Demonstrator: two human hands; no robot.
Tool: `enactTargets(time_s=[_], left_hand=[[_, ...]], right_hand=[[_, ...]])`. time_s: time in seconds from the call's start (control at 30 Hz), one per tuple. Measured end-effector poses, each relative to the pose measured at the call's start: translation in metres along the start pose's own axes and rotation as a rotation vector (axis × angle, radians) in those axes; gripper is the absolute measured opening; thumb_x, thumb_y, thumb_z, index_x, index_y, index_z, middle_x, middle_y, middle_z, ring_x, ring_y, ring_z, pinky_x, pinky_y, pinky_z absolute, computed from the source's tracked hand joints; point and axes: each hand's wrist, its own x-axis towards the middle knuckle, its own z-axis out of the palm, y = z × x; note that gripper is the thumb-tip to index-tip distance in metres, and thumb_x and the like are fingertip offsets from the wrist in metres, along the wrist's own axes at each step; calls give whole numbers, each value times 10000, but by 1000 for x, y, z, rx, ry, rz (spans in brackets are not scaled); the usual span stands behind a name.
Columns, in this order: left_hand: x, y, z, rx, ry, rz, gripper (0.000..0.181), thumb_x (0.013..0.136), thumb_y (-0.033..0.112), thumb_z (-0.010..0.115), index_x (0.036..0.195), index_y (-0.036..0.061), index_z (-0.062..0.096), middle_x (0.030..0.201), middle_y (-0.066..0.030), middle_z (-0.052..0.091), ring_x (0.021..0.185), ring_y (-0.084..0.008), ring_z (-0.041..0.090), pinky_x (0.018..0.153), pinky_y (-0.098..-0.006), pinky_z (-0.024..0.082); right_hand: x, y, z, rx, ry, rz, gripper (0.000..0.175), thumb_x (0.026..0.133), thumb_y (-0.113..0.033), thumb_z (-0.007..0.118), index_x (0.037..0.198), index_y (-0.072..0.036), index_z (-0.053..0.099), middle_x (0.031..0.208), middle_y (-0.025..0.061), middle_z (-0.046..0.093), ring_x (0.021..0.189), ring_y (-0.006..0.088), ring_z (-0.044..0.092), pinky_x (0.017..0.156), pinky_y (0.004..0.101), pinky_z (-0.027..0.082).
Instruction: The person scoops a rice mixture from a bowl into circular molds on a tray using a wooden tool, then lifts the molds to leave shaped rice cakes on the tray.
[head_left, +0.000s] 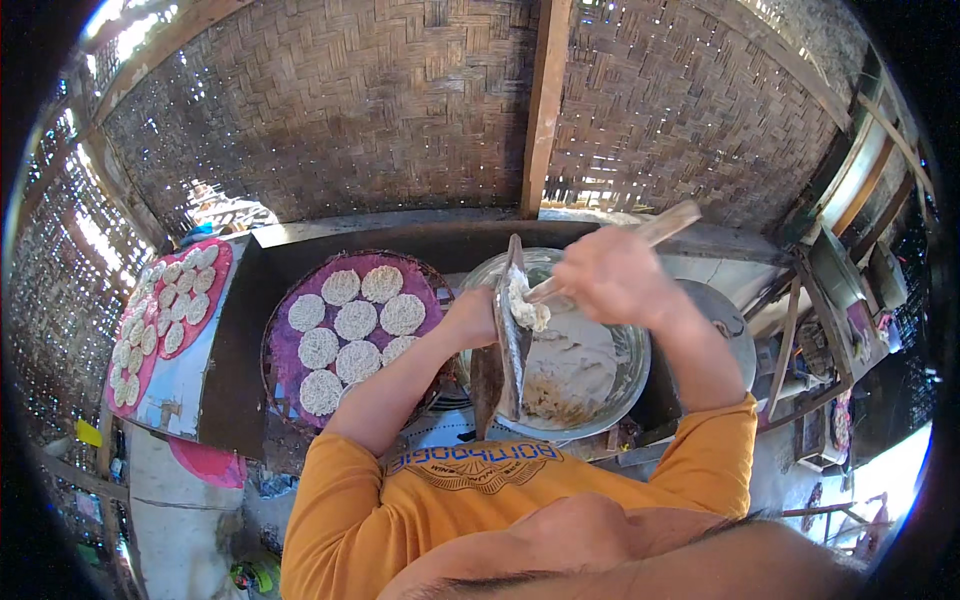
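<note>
My left hand (472, 319) grips a dark wooden tool (513, 367) that stands on edge over a large metal basin (641, 375). In my right hand (611, 274), slightly blurred, is a flat wooden stick (673, 222) slanting down to the left. A lump of pale, sticky dough (531, 309) lies at the stick's lower end, against the tool's face. More whitish dough (577, 375) fills much of the basin, with a browner patch near the front. Left of the basin, a round woven tray (268, 360) lined with purple cloth holds several round, strand-textured discs (356, 320).
More discs lie on pink cloths (216, 289) on a raised surface (199, 360) at far left. A round metal lid (716, 322) sits right of the basin. Behind stands a woven bamboo wall (360, 112) with a wooden post (546, 112). Shelves with pans (836, 262) are at right.
</note>
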Motion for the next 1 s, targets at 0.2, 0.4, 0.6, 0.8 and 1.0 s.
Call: enactTargets(time_s=[0.2,0.4,0.6,0.8,1.0], left_hand=[[-4,-14,-9,-81,79,24,386,697,343,584,961,62,603,905,-192,602,857,-330,577,731,-380,457],[-5,-32,-18,-1067,44,-137,330,755,154,631,1050,52,523,939,-53,588,785,-142,580,623,-285,489],[-5,-25,-10,-588,67,-96,371,695,217,635,1025,55,583,1023,-132,594,927,-253,572,794,-326,440],[-15,3,-27,-149,0,23,380,702,294,591,1007,67,580,943,-169,602,914,-326,562,770,-362,445],[-13,2,-19,-91,-5,-6,390,682,311,604,974,54,584,911,-181,606,884,-327,573,740,-366,452]], right_hand=[[-7,15,-1,40,191,26,105,635,-189,616,668,-125,539,616,27,512,644,239,555,579,372,439],[-40,30,-19,207,308,204,163,555,-188,689,662,-110,595,578,41,541,564,241,551,504,346,426],[-31,29,-25,135,306,187,157,560,-186,683,654,-108,584,578,38,532,564,246,545,507,347,420],[-4,10,-14,50,123,78,148,614,-204,630,669,-121,522,627,33,499,648,237,547,558,372,423],[16,-11,18,47,114,-88,136,622,-197,629,686,-125,533,629,29,499,648,232,547,560,365,425]])
